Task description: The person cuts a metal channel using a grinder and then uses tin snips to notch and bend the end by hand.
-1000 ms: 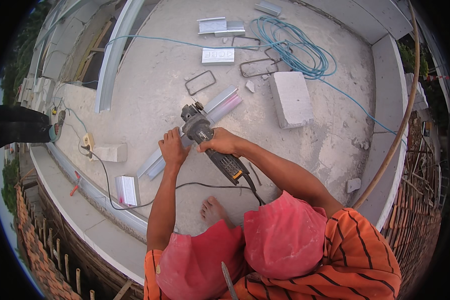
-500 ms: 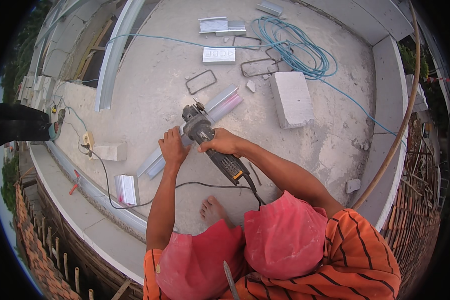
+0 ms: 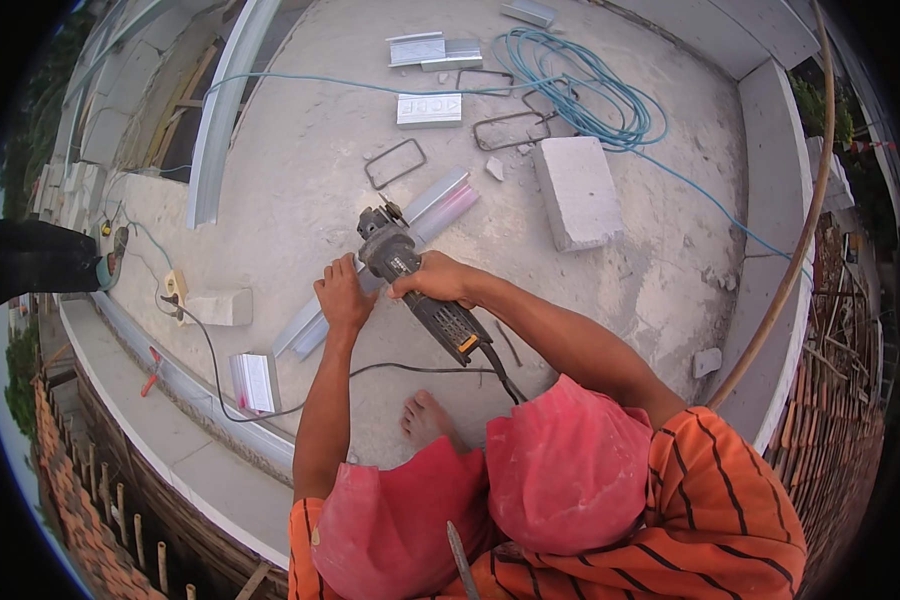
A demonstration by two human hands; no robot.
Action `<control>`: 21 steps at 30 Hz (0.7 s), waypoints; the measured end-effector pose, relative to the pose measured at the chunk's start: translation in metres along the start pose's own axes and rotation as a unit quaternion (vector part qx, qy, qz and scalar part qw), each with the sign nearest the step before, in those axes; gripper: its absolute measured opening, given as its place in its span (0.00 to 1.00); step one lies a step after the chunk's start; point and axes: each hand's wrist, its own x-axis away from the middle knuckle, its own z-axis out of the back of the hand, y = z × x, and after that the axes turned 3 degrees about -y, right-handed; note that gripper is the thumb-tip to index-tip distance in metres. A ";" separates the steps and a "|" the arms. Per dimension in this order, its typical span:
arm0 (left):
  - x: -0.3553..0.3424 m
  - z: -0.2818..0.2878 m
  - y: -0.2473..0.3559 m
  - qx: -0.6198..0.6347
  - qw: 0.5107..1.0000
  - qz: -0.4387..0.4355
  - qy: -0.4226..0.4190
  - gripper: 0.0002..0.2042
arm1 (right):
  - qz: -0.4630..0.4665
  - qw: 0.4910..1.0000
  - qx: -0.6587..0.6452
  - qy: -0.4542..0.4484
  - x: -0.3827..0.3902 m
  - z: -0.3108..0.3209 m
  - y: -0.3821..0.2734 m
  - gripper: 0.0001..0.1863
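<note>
My right hand (image 3: 438, 280) is closed round a dark grey angle grinder (image 3: 433, 320), which lies across a silver metal channel (image 3: 442, 203) with a pink patch near its upper end. My left hand (image 3: 342, 295) grips the channel just left of the grinder's head. The grinder's black cord (image 3: 400, 365) trails from its rear and runs left along the floor. My bare foot (image 3: 425, 420) stands below the channel.
A white block (image 3: 575, 192), blue cable coil (image 3: 610, 115), wire loops (image 3: 395, 163) and short metal pieces (image 3: 428, 110) lie on the concrete. Red pliers (image 3: 151, 371) and a socket strip (image 3: 173, 295) are left. A person's dark-clad leg (image 3: 40, 262) is far left; low walls (image 3: 770, 190) border the floor.
The view has shifted slightly, moving the floor items a little up and left in the picture. My hands, the grinder and the channel stay in the same relative places.
</note>
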 end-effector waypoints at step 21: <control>0.001 0.001 0.001 -0.004 1.000 -0.016 0.016 0.36 | -0.019 0.999 -0.025 -0.007 -0.001 0.001 -0.004 0.16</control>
